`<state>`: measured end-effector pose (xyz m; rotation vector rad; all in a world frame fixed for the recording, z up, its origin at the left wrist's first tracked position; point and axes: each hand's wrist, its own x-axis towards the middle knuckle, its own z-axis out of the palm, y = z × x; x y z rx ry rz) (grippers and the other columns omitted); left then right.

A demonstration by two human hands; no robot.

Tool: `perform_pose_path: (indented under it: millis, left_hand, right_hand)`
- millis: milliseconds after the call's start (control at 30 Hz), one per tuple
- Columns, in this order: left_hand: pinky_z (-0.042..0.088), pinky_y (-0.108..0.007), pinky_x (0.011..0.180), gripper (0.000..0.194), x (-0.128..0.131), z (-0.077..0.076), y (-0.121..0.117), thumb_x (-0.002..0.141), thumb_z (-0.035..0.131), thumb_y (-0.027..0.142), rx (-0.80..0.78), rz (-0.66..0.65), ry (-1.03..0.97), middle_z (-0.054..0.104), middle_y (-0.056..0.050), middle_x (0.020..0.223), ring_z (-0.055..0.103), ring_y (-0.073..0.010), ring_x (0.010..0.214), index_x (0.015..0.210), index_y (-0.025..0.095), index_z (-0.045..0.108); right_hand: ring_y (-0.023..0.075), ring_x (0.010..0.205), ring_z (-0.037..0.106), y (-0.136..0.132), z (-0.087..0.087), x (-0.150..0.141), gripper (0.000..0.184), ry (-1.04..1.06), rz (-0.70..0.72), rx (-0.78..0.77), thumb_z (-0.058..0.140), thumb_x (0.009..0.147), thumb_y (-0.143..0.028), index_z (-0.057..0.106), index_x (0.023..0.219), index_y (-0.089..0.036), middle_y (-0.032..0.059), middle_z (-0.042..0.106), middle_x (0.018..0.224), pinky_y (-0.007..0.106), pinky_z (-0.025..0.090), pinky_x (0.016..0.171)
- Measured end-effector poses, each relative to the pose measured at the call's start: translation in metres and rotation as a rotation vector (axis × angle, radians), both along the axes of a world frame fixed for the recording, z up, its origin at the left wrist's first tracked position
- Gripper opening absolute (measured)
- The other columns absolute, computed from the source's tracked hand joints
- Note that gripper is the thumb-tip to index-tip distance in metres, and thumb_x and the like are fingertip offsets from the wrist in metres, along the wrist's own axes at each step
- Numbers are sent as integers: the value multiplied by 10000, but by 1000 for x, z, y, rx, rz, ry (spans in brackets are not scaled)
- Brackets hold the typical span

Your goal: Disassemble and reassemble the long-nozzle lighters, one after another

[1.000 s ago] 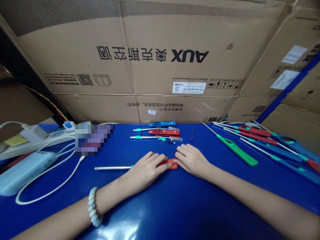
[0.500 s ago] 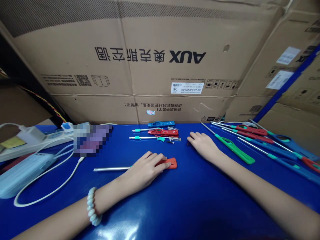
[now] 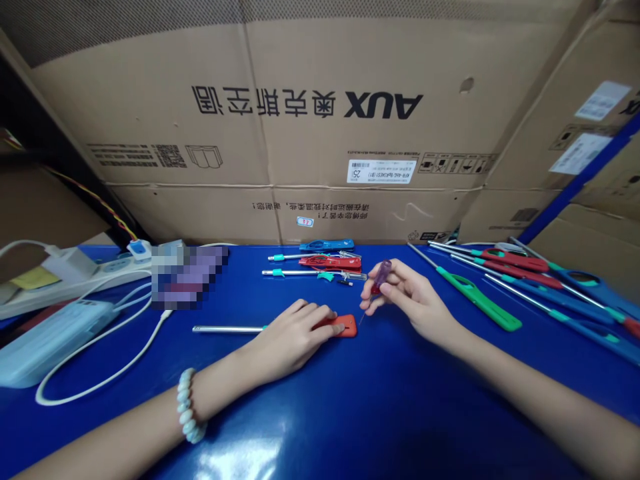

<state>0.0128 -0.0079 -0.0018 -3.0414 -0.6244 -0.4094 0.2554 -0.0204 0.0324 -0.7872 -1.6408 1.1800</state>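
On the blue table, my left hand (image 3: pixel 300 333) wraps over an orange long-nosed lighter (image 3: pixel 349 325) that lies flat. Its metal tube points left and its orange handle end shows past my thumb; the middle is hidden under my fingers. Just right of the lighter, my right hand (image 3: pixel 407 293) is raised a little, closed around the purple handle of a small screwdriver (image 3: pixel 383 272). The screwdriver's thin shaft slants down and left, its tip near the lighter's handle end but apart from it.
Behind lie opened lighter parts: a blue casing (image 3: pixel 327 245), a red casing (image 3: pixel 330 263) and metal tubes. A green lighter (image 3: pixel 480 303) and several red and blue ones lie right. At left are a power bank (image 3: pixel 57 343), cables and a power strip (image 3: pixel 107 273). Cardboard (image 3: pixel 300 147) walls the back.
My right hand left the lighter's end, reached to the screwdriver lying farther back, picked it up and brought it back toward the lighter. My left hand has stayed on the lighter.
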Motion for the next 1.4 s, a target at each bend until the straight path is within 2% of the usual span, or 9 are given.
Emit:
perform_pose_path:
  millis: [133, 633, 800, 1000, 1100, 1167, 1267, 1333, 1400]
  left_hand:
    - [385, -329, 801, 285, 0, 0, -2, 988, 364, 167, 1, -9, 7, 560, -90, 1110, 519, -206, 923, 1232, 194, 508]
    - [385, -331, 801, 305, 3, 1, -4, 985, 370, 160, -7, -14, 22, 552, -85, 1108, 505, -209, 919, 1264, 200, 488]
    - [380, -327, 789, 318, 5, 1, -10, 988, 360, 172, 11, -37, 42, 547, -84, 1093, 490, -209, 900, 1282, 196, 478]
    - [377, -335, 771, 353, 10, 1, -19, 980, 374, 170, 16, -61, 67, 548, -91, 1059, 476, -210, 859, 1326, 182, 442]
    - [377, -335, 758, 361, 11, 1, -21, 972, 377, 158, 33, -73, 63, 542, -99, 1083, 467, -210, 844, 1327, 172, 445]
    - [376, -333, 763, 358, 12, 2, -22, 969, 381, 153, 39, -71, 56, 534, -102, 1114, 466, -211, 856, 1319, 173, 454]
    - [376, -328, 781, 344, 12, 3, -22, 976, 373, 160, 28, -63, 52, 529, -97, 1129, 470, -206, 878, 1307, 183, 466]
    - [374, -326, 784, 343, 12, 3, -22, 980, 368, 162, 19, -60, 54, 528, -95, 1129, 472, -204, 884, 1308, 187, 465]
    - [373, -329, 784, 351, 12, 3, -22, 978, 369, 158, 14, -59, 57, 528, -95, 1123, 471, -205, 883, 1317, 187, 455]
  right_hand:
    - [188, 833, 652, -5, 0, -4, 171, 39, 2, 3, 531, 921, -360, 494, 983, -204, 50, 620, 875, 367, 583, 721]
    - [168, 829, 651, -5, -6, -5, 105, 20, 56, 43, 473, 956, -279, 474, 1003, -186, 56, 612, 907, 347, 590, 711]
    - [151, 763, 671, -11, -5, -5, 105, -171, -57, 218, 485, 946, -225, 453, 1042, -197, 43, 644, 873, 311, 575, 698]
    - [149, 697, 645, -12, -9, 0, 432, -388, -242, 559, 589, 885, -198, 381, 1262, -233, 7, 628, 830, 277, 552, 643]
    - [146, 682, 615, -14, -4, 2, 367, -495, -253, 710, 591, 886, -201, 454, 1226, -222, 22, 628, 853, 288, 539, 649]
    - [157, 746, 626, -16, 2, 1, 304, -495, -203, 721, 552, 901, -177, 486, 1197, -206, 44, 638, 901, 305, 540, 704]
    - [157, 820, 642, -20, 9, -1, 236, -415, -114, 601, 454, 929, -130, 521, 1148, -189, 77, 626, 1013, 309, 547, 749]
    - [148, 787, 637, -20, 9, -2, 204, -390, -146, 590, 481, 921, -125, 536, 1107, -191, 63, 625, 971, 296, 545, 732]
    - [143, 714, 609, -19, 8, -2, 193, -421, -230, 686, 558, 892, -139, 550, 1077, -190, 42, 618, 877, 281, 533, 675]
